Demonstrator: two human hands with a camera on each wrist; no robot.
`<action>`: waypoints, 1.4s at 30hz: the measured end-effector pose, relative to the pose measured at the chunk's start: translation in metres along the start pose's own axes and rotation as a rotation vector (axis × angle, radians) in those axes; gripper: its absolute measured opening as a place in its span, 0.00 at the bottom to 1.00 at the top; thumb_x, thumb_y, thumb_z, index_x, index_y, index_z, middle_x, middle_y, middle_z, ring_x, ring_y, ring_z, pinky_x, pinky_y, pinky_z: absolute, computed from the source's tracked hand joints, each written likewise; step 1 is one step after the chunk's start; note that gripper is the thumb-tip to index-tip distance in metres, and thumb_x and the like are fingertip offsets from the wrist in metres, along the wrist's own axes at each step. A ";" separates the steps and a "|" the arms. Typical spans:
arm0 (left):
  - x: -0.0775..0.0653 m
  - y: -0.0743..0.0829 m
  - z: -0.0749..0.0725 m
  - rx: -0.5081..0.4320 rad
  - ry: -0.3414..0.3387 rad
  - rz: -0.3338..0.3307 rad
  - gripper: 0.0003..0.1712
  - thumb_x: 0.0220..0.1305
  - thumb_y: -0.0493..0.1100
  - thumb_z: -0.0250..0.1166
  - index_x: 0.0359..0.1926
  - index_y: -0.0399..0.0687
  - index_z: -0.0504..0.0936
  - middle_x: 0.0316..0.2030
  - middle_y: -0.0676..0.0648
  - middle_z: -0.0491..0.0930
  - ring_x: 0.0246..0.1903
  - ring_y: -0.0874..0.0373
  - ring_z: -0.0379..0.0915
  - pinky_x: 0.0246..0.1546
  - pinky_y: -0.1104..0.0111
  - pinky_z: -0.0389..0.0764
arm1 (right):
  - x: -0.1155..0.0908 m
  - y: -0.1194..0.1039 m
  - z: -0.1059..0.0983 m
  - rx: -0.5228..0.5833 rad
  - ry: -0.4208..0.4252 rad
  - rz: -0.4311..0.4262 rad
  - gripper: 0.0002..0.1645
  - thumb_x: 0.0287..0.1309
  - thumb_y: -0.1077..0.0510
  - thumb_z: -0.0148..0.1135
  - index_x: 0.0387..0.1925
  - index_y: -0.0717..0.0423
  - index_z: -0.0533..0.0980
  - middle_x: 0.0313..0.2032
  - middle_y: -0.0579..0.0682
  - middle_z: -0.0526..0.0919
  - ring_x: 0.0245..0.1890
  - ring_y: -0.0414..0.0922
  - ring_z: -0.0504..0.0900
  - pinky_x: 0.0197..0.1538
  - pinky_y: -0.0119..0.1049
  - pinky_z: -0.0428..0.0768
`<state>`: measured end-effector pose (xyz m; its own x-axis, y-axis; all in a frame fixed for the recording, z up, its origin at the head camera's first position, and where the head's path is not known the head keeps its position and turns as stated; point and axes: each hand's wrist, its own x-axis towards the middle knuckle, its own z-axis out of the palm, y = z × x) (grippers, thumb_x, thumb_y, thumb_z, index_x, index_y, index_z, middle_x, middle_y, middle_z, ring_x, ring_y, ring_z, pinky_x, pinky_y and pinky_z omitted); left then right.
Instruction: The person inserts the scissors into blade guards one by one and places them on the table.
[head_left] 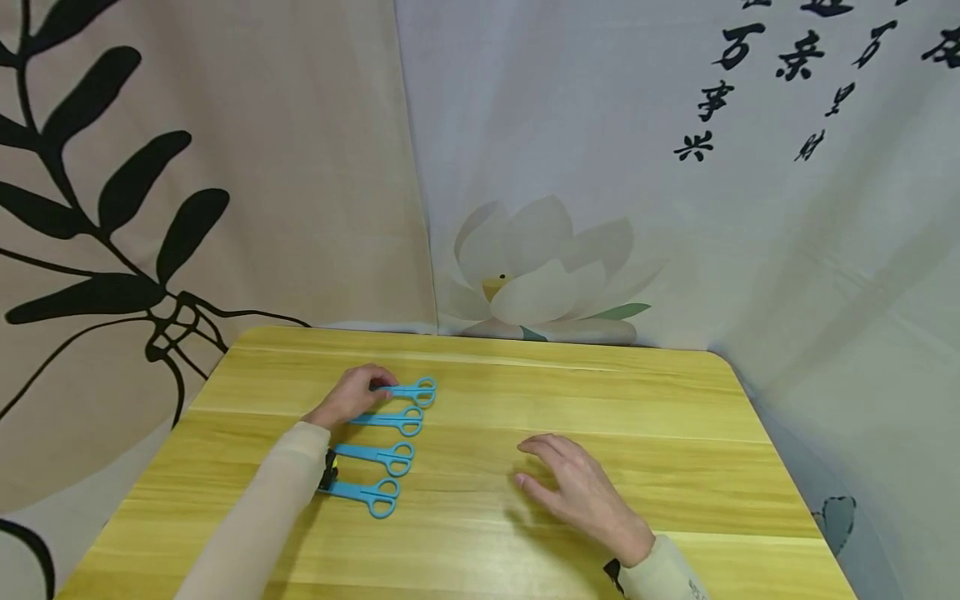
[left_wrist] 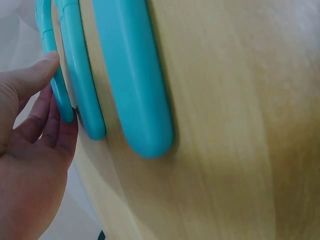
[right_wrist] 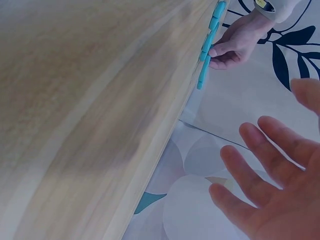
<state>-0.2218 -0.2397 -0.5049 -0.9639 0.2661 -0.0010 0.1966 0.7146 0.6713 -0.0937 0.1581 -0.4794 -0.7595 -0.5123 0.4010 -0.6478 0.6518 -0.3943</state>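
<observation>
Several blue scissors lie in a column on the left of the wooden table, finger loops toward the right. My left hand (head_left: 358, 393) pinches the farthest scissors (head_left: 405, 391) at the blade end. In the left wrist view, the thumb lies on one side of those scissors (left_wrist: 61, 95) and the fingers on the other. Closer to me are the second scissors (head_left: 386, 420), the third (head_left: 367, 452) and the nearest scissors (head_left: 351, 489), partly behind the left wrist. Over the table to the right, my right hand (head_left: 581, 487) holds nothing, its fingers relaxed and spread.
The wooden table (head_left: 480, 533) has rounded far corners. Behind it hangs a pale curtain (head_left: 315, 167) printed with dark leaves, a lotus and writing. A dark band (head_left: 327, 471) sits at the left wrist, and another strap (head_left: 613, 575) shows at the right cuff.
</observation>
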 end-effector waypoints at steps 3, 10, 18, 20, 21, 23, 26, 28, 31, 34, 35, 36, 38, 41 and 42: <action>-0.001 -0.001 -0.001 -0.003 -0.001 -0.007 0.07 0.70 0.31 0.67 0.46 0.39 0.86 0.47 0.41 0.83 0.47 0.46 0.78 0.52 0.50 0.79 | 0.000 0.000 -0.001 0.002 -0.003 0.000 0.23 0.62 0.48 0.74 0.53 0.55 0.83 0.53 0.47 0.85 0.54 0.48 0.83 0.57 0.48 0.82; -0.001 -0.002 0.000 0.009 -0.005 -0.032 0.07 0.70 0.31 0.67 0.46 0.38 0.86 0.47 0.41 0.82 0.46 0.47 0.77 0.52 0.50 0.80 | -0.002 -0.001 -0.002 0.008 -0.001 -0.006 0.22 0.62 0.48 0.74 0.53 0.55 0.83 0.53 0.47 0.85 0.55 0.48 0.83 0.57 0.48 0.82; -0.002 -0.004 0.002 0.015 -0.002 -0.042 0.08 0.70 0.32 0.67 0.48 0.38 0.87 0.48 0.41 0.81 0.48 0.46 0.77 0.53 0.50 0.80 | 0.000 0.002 -0.001 0.002 0.012 -0.027 0.22 0.60 0.50 0.76 0.52 0.54 0.83 0.52 0.47 0.85 0.53 0.47 0.84 0.56 0.47 0.83; -0.003 -0.005 0.001 0.004 -0.002 -0.042 0.09 0.70 0.32 0.67 0.50 0.37 0.86 0.48 0.40 0.81 0.49 0.45 0.77 0.54 0.49 0.79 | 0.001 0.002 -0.001 -0.001 0.008 -0.025 0.22 0.60 0.49 0.76 0.52 0.54 0.83 0.52 0.47 0.85 0.53 0.47 0.84 0.56 0.47 0.83; -0.004 -0.005 0.001 -0.003 -0.003 -0.040 0.10 0.70 0.32 0.67 0.51 0.37 0.86 0.49 0.40 0.81 0.50 0.44 0.77 0.54 0.48 0.79 | 0.001 0.002 -0.001 -0.004 0.005 -0.024 0.23 0.61 0.48 0.75 0.53 0.54 0.83 0.52 0.47 0.85 0.53 0.47 0.84 0.56 0.47 0.83; -0.006 -0.005 0.000 -0.016 0.001 -0.041 0.13 0.70 0.33 0.67 0.53 0.35 0.85 0.51 0.38 0.81 0.52 0.42 0.77 0.56 0.47 0.78 | 0.001 0.003 0.000 -0.003 0.002 -0.022 0.23 0.61 0.49 0.75 0.53 0.55 0.83 0.52 0.47 0.85 0.54 0.47 0.83 0.56 0.47 0.83; -0.010 -0.005 -0.001 -0.016 0.012 -0.036 0.16 0.71 0.35 0.67 0.57 0.34 0.82 0.55 0.36 0.80 0.55 0.40 0.76 0.58 0.46 0.77 | 0.000 0.005 0.000 0.001 0.003 -0.013 0.23 0.61 0.49 0.76 0.53 0.55 0.83 0.52 0.47 0.85 0.54 0.47 0.83 0.57 0.47 0.82; -0.012 -0.004 -0.002 0.004 0.021 -0.028 0.19 0.72 0.36 0.67 0.60 0.34 0.81 0.57 0.36 0.79 0.58 0.38 0.75 0.59 0.44 0.76 | 0.000 0.006 -0.001 0.005 0.003 -0.007 0.23 0.61 0.49 0.76 0.53 0.55 0.83 0.52 0.47 0.85 0.54 0.47 0.83 0.57 0.47 0.82; -0.017 0.001 -0.004 0.037 0.038 -0.003 0.23 0.73 0.40 0.66 0.64 0.35 0.78 0.62 0.34 0.75 0.62 0.36 0.72 0.62 0.42 0.74 | 0.000 0.008 -0.001 0.006 0.002 0.003 0.23 0.61 0.49 0.75 0.53 0.55 0.83 0.53 0.48 0.85 0.54 0.47 0.83 0.57 0.47 0.82; -0.021 0.012 -0.005 0.061 0.059 0.039 0.26 0.74 0.43 0.65 0.67 0.36 0.75 0.68 0.33 0.70 0.67 0.34 0.67 0.64 0.40 0.70 | -0.001 0.009 -0.002 0.009 0.001 0.012 0.23 0.62 0.49 0.75 0.54 0.55 0.82 0.53 0.48 0.85 0.54 0.48 0.83 0.57 0.47 0.82; -0.023 0.017 -0.005 0.061 0.066 0.052 0.27 0.75 0.44 0.65 0.68 0.36 0.74 0.69 0.33 0.69 0.68 0.34 0.65 0.65 0.39 0.69 | -0.001 0.010 -0.003 0.013 0.000 0.015 0.23 0.62 0.49 0.74 0.54 0.55 0.82 0.53 0.48 0.85 0.55 0.48 0.83 0.57 0.48 0.82; -0.024 0.022 -0.005 0.065 0.075 0.069 0.28 0.75 0.44 0.65 0.69 0.36 0.73 0.70 0.33 0.68 0.68 0.34 0.64 0.66 0.39 0.68 | -0.001 0.010 -0.003 0.011 -0.003 0.019 0.23 0.62 0.49 0.74 0.54 0.55 0.82 0.54 0.48 0.84 0.55 0.48 0.83 0.58 0.47 0.82; -0.029 0.034 -0.003 0.066 0.095 0.099 0.29 0.75 0.45 0.65 0.70 0.36 0.72 0.70 0.34 0.67 0.69 0.34 0.63 0.66 0.40 0.68 | -0.002 0.011 -0.004 0.019 -0.006 0.027 0.23 0.63 0.49 0.74 0.54 0.56 0.82 0.54 0.48 0.84 0.55 0.48 0.83 0.58 0.48 0.82; -0.036 0.051 0.002 0.073 0.121 0.142 0.31 0.74 0.45 0.66 0.71 0.36 0.71 0.71 0.35 0.67 0.70 0.35 0.62 0.67 0.40 0.67 | -0.002 0.014 -0.005 0.024 -0.010 0.048 0.23 0.63 0.49 0.74 0.55 0.56 0.82 0.55 0.48 0.83 0.56 0.49 0.82 0.59 0.49 0.81; -0.038 0.057 0.004 0.080 0.130 0.154 0.31 0.74 0.46 0.67 0.71 0.37 0.71 0.70 0.35 0.68 0.70 0.36 0.62 0.67 0.41 0.67 | -0.002 0.015 -0.005 0.025 -0.010 0.058 0.23 0.63 0.50 0.74 0.56 0.56 0.82 0.56 0.48 0.83 0.57 0.49 0.81 0.59 0.50 0.81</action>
<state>-0.1726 -0.2062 -0.4693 -0.9352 0.2948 0.1962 0.3525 0.7225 0.5947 -0.1014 0.1715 -0.4819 -0.7964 -0.4794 0.3686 -0.6037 0.6665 -0.4374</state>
